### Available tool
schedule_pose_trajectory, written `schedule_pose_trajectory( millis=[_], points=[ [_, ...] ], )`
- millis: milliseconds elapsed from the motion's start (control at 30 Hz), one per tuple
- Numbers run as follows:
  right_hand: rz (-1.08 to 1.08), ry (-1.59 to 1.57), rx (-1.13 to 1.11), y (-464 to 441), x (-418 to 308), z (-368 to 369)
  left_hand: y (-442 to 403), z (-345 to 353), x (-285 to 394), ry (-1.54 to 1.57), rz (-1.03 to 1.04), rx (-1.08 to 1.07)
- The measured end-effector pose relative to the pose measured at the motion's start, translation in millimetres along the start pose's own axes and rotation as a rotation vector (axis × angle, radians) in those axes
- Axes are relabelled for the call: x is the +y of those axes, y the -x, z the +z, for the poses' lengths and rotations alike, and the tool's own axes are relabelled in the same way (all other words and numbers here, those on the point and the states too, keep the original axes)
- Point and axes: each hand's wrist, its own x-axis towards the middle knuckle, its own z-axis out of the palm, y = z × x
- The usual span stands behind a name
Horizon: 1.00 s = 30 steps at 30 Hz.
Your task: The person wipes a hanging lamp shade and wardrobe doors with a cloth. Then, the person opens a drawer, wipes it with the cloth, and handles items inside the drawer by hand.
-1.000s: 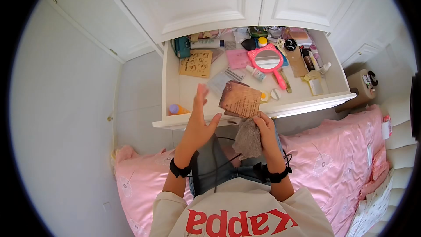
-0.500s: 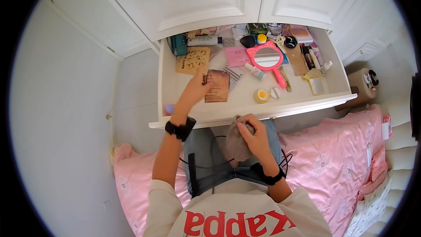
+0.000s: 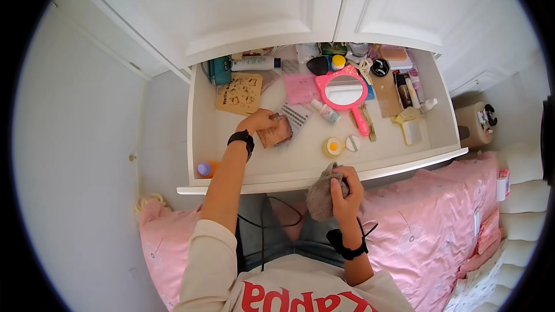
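My left hand (image 3: 257,122) is inside the open drawer (image 3: 289,167), its fingers closed on the edge of a brown printed card (image 3: 275,134). The card tilts over the left-middle of the drawer, beside a clear packet with rows of dark dots (image 3: 296,114). Whether it touches the drawer floor I cannot tell. A yellow-brown Hello Kitty sheet (image 3: 240,93) lies just beyond that hand. Near the drawer's front edge, my right hand (image 3: 349,196) grips a crumpled grey cloth (image 3: 321,197), which hangs over my lap.
A pink hand mirror (image 3: 361,120), a small white bottle (image 3: 325,111), a round yellow-and-white jar (image 3: 333,147) and several cosmetics fill the drawer. A purple-capped bottle (image 3: 204,169) sits in its front left corner. Pink bedding (image 3: 422,214) lies behind the drawer front.
My left hand has brought the brown card lower and tilted it. My right hand has moved the grey cloth slightly right. The whole view has shifted a little.
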Motion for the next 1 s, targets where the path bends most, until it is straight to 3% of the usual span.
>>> schedule_pose_trajectory(
  millis=[100,300,600,700,800,1000],
  points=[
    [-0.060,0.011,-0.023,-0.5,5.9,1.5,-0.7,10.6,-5.8,-0.275,0.080,0.075],
    [-0.144,0.052,-0.070,5.7,20.5,-1.8,-0.8,11.6,4.3,-0.053,-0.032,-0.149],
    [-0.139,0.064,-0.080,7.5,20.9,-2.9,24.2,-13.3,-8.2,0.113,-0.193,0.016],
    [-0.156,0.062,-0.072,8.8,23.3,-2.3,21.4,-11.8,-10.9,0.381,-0.228,0.136],
    [-0.170,0.063,-0.068,9.0,24.9,-2.8,20.4,-3.5,3.6,0.439,-0.139,0.111],
    [-0.174,0.066,-0.066,10.1,26.4,-2.5,-2.2,28.0,21.3,-0.074,-0.064,0.031]
  ],
)
